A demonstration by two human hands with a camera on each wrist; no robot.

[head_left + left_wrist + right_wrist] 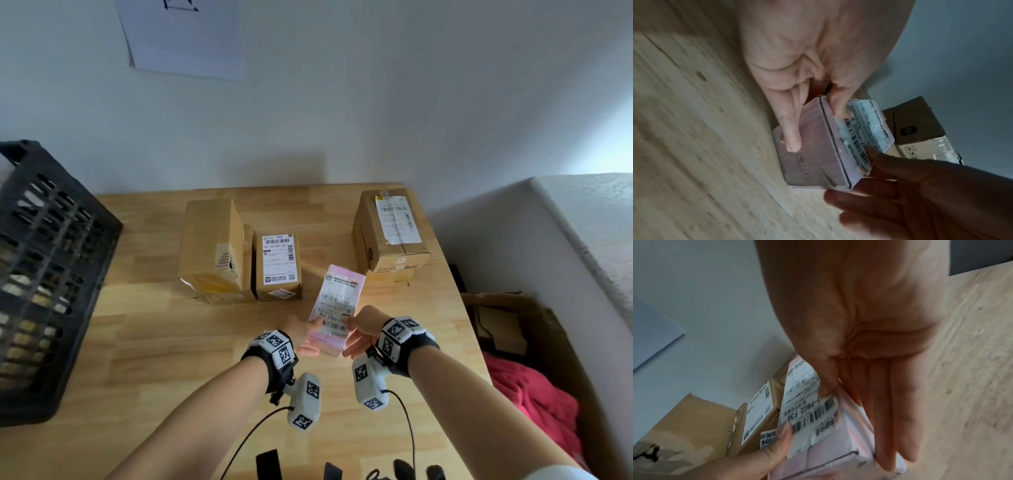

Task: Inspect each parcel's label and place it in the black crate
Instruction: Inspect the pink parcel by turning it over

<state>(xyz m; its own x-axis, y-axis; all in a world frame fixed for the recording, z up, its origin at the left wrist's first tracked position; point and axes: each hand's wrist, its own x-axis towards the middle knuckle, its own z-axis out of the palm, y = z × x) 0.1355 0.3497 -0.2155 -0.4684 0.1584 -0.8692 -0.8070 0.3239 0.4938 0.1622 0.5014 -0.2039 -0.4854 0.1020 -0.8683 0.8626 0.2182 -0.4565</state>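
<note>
Near the front of the surface (178, 342), in front of the brown boxes (277, 267), both hands hold the pink parcel (337, 305) aloft, label (807, 410) up. Left hand (303, 337) pinches its near left corner, thumb on top; right hand (364, 330) grips the right edge, fingers (890, 426) underneath. With the crate (51, 274) well off to the left, a one-handed carry could let the smooth box slip.

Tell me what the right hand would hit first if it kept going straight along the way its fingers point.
Probably the small brown labelled box: the right hand, gripping the pink parcel, points forward-left toward it. Depth is uncertain; it might pass just beside it.
</note>
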